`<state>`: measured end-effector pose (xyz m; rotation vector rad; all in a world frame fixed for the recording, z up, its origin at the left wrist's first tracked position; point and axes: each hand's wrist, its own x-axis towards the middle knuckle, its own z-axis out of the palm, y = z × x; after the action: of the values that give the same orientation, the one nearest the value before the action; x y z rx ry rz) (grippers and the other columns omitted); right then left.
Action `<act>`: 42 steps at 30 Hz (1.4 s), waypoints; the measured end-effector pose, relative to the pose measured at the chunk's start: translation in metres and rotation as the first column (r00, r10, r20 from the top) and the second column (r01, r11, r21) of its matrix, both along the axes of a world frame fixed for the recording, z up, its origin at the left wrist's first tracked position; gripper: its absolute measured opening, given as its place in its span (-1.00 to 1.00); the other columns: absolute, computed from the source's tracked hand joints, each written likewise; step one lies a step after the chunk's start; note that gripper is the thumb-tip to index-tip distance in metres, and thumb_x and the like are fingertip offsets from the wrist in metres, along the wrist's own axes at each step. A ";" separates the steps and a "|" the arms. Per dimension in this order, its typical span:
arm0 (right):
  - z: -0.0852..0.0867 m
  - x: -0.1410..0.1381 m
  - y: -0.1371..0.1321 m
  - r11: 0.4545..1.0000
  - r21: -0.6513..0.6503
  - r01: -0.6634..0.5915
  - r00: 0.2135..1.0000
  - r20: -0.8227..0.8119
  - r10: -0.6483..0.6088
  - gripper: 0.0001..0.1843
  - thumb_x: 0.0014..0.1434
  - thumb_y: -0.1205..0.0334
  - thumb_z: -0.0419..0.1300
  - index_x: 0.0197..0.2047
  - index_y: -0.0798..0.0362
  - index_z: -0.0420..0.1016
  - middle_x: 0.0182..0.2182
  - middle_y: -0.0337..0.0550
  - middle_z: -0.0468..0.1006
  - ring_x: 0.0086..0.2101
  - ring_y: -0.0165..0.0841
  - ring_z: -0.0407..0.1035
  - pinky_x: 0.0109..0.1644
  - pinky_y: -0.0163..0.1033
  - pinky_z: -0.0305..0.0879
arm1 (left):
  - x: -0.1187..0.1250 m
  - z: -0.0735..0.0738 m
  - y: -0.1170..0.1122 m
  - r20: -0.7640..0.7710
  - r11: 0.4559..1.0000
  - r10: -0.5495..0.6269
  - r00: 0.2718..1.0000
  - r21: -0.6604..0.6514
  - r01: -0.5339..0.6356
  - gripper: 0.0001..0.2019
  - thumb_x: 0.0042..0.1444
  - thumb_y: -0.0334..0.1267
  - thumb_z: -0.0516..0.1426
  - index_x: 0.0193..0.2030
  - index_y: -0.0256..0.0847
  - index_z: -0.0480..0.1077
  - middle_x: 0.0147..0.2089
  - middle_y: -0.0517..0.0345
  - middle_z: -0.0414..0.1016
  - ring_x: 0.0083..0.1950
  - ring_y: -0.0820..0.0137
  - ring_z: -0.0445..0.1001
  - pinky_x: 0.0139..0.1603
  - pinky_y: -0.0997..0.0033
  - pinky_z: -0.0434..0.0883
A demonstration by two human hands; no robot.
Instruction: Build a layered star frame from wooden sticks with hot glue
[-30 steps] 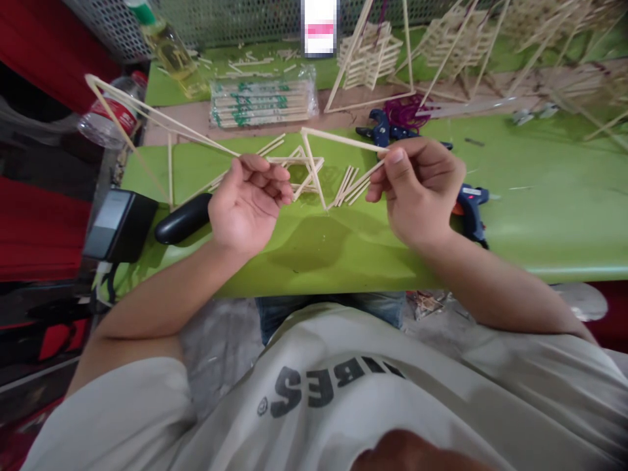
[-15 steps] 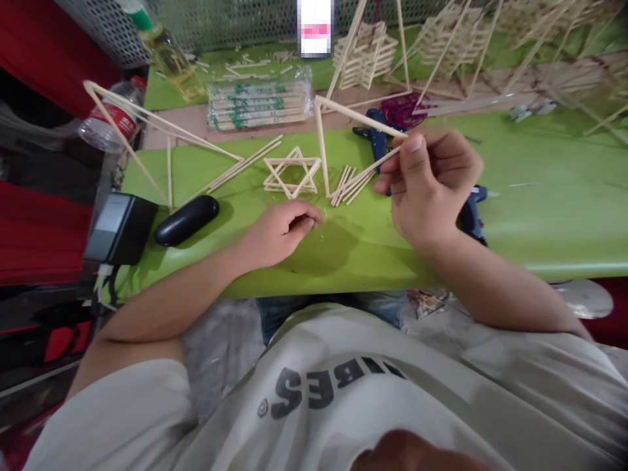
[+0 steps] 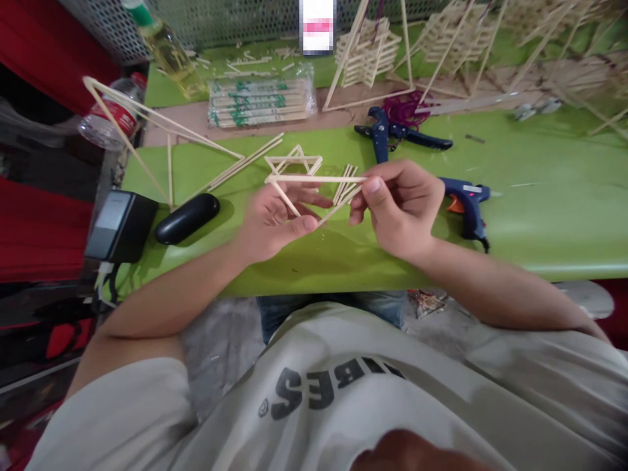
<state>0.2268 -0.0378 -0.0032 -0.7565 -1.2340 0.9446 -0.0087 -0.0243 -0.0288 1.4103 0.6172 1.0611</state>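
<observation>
A triangle of thin wooden sticks (image 3: 318, 178) is raised over the green table, one corner pointing left. My right hand (image 3: 400, 203) pinches its right-hand corner between thumb and fingers. My left hand (image 3: 275, 219) is around the left part, fingers loosely spread behind the sticks, the thumb at the lower corner; a firm grip there does not show. Just behind lies a six-pointed star of stacked sticks (image 3: 294, 160), partly covered by the triangle and my left hand. Several short sticks (image 3: 347, 176) lie in a small pile between the hands.
A blue glue gun (image 3: 468, 199) and a blue hand cutter (image 3: 380, 131) lie near my right hand. A larger stick frame (image 3: 169, 170), black case (image 3: 187, 219) and black box (image 3: 120, 226) are at left. Bagged sticks (image 3: 262, 101) and stacked stick structures (image 3: 370, 55) stand behind.
My right hand has brought the triangle down and to the left, turning it. My left hand has lifted slightly and opened around the triangle's left part.
</observation>
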 end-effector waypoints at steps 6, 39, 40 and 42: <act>-0.001 0.001 -0.002 0.999 -0.026 -0.042 0.999 -0.006 0.042 -0.64 0.46 -0.17 0.55 -0.15 -0.07 0.72 -0.43 -0.32 0.71 -0.55 -0.46 0.54 -0.51 -0.32 0.54 | 0.010 0.005 -0.014 -0.158 0.990 0.125 0.980 0.082 -0.113 -0.74 0.36 -0.07 0.53 0.01 -0.19 0.76 -0.29 0.13 0.80 -0.40 0.42 0.75 -0.35 0.52 0.69; -0.004 0.014 -0.004 0.785 0.570 -0.243 0.913 0.407 -0.012 -0.88 0.56 0.29 0.41 0.12 0.01 0.73 -0.20 -0.13 0.84 -0.34 -0.41 0.70 -0.27 -0.33 0.64 | 0.003 -0.001 -0.009 -0.069 0.985 -0.087 0.994 0.143 0.096 -0.79 0.35 -0.07 0.55 0.00 -0.04 0.76 -0.23 0.14 0.76 -0.36 0.45 0.67 -0.34 0.50 0.60; -0.006 0.014 -0.004 0.783 0.565 -0.258 0.909 0.417 -0.002 -0.86 0.55 0.27 0.42 0.13 -0.03 0.74 -0.21 -0.16 0.83 -0.36 -0.40 0.69 -0.29 -0.32 0.63 | 0.003 0.000 -0.010 -0.060 0.988 -0.107 0.992 0.104 0.113 -0.78 0.33 -0.06 0.56 -0.01 -0.04 0.76 -0.26 0.15 0.74 -0.38 0.45 0.66 -0.37 0.50 0.58; -0.011 0.013 0.000 0.786 0.550 -0.282 0.905 0.424 0.028 -0.80 0.49 0.22 0.49 0.15 -0.10 0.74 -0.25 -0.21 0.82 -0.40 -0.38 0.67 -0.35 -0.29 0.60 | 0.001 0.001 -0.012 -0.056 0.990 -0.125 0.991 0.057 0.128 -0.76 0.30 -0.03 0.58 -0.01 -0.02 0.78 -0.29 0.16 0.74 -0.42 0.45 0.63 -0.42 0.49 0.55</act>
<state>0.2395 -0.0382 -0.0146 -0.3304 -1.8644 0.4709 -0.0075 -0.0359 -0.0281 1.5138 0.5296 0.9516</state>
